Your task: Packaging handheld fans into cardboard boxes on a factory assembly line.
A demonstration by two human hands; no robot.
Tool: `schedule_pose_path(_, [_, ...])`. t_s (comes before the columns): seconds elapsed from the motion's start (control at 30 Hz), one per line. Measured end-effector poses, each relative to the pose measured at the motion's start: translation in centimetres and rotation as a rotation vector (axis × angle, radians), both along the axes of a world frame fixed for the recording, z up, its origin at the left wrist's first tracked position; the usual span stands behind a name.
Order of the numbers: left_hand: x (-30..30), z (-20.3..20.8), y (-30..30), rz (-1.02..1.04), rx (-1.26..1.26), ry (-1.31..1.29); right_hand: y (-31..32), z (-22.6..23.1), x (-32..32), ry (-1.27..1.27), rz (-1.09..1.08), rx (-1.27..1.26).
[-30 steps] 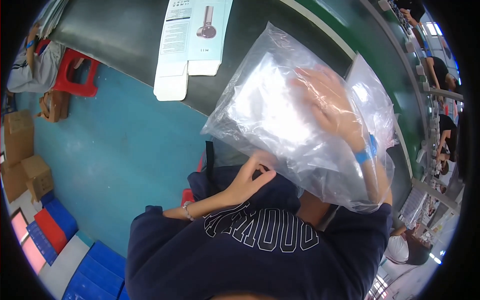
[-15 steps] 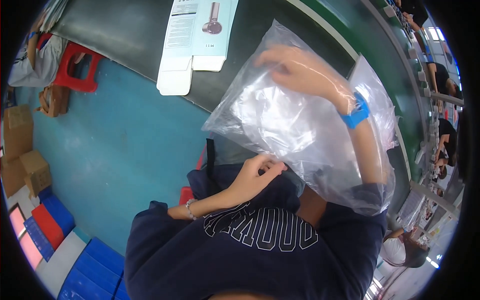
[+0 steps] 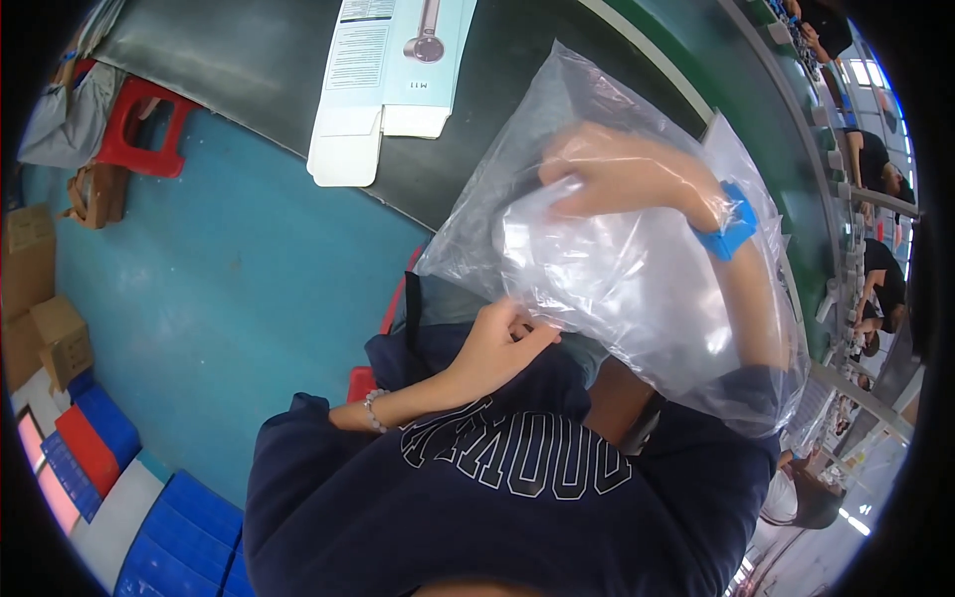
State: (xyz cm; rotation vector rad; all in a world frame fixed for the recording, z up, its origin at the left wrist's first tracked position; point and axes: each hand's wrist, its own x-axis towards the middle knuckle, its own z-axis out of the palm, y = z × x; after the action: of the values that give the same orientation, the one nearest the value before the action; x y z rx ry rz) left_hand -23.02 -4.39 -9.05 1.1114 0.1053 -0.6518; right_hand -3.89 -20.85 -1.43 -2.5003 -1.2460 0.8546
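Note:
A large clear plastic bag (image 3: 477,224) spreads over my lap and the table's near edge. My left hand (image 3: 499,343) is closed in a pinch on its near lower edge. My right hand (image 3: 622,171) is inside the bag, which covers the forearm up to the sleeve. Its fingers curl round the top of some crumpled, translucent white plastic (image 3: 597,254) that also lies inside the bag. Glare on the bag hides part of the fingertips. Beyond the bag, on the dark tabletop, lies a flattened light-blue and white carton (image 3: 353,95) with its flaps spread.
A dark table (image 3: 239,70) runs along the far side, beside a green conveyor belt (image 3: 676,45). More clear plastic (image 3: 731,149) lies right of the bag. A red stool (image 3: 144,129), cardboard boxes (image 3: 65,343) and blue bins (image 3: 184,537) stand at the left. People (image 3: 870,164) sit at the far right.
My right hand has drawn back toward me and slightly right inside the bag, and its fingers have closed on the white plastic. My left hand keeps its pinch nearly in place.

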Motion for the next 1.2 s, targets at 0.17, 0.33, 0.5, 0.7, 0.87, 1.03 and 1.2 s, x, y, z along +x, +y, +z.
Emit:
schedule_pose_path(0.17, [2.1, 3.1, 1.0, -0.356, 0.033, -0.053, 0.7, 3.7, 0.3, 0.330, -0.184, -0.053])
schedule_pose_path(0.33, [2.6, 1.5, -1.7, -0.117, -0.142, 0.053, 0.0, 5.3, 1.0, 0.229, -0.307, 0.016])
schedule_pose_path(0.5, [4.6, 1.9, -2.2, 0.051, -0.338, 0.235, -0.8, 6.5, 0.4, 0.089, -0.482, 0.076])
schedule_pose_path(0.7, [5.2, 2.5, -2.0, 0.204, -0.429, 0.257, -3.9, 4.7, -0.8, -0.209, -0.566, 0.382])
schedule_pose_path(0.87, [5.2, 2.1, -2.3, 0.291, -0.436, 0.253, -8.5, 1.7, -3.0, -1.000, -0.221, 0.200])
schedule_pose_path(1.03, [5.3, 1.1, -2.7, 0.366, -0.423, 0.267, -9.1, 2.3, -7.0, -0.866, 0.011, 0.058])
schedule_pose_path(1.2, [5.9, 1.5, -3.0, 0.420, -0.377, 0.240, -8.5, 3.7, -10.2, -0.504, -0.159, 0.000])
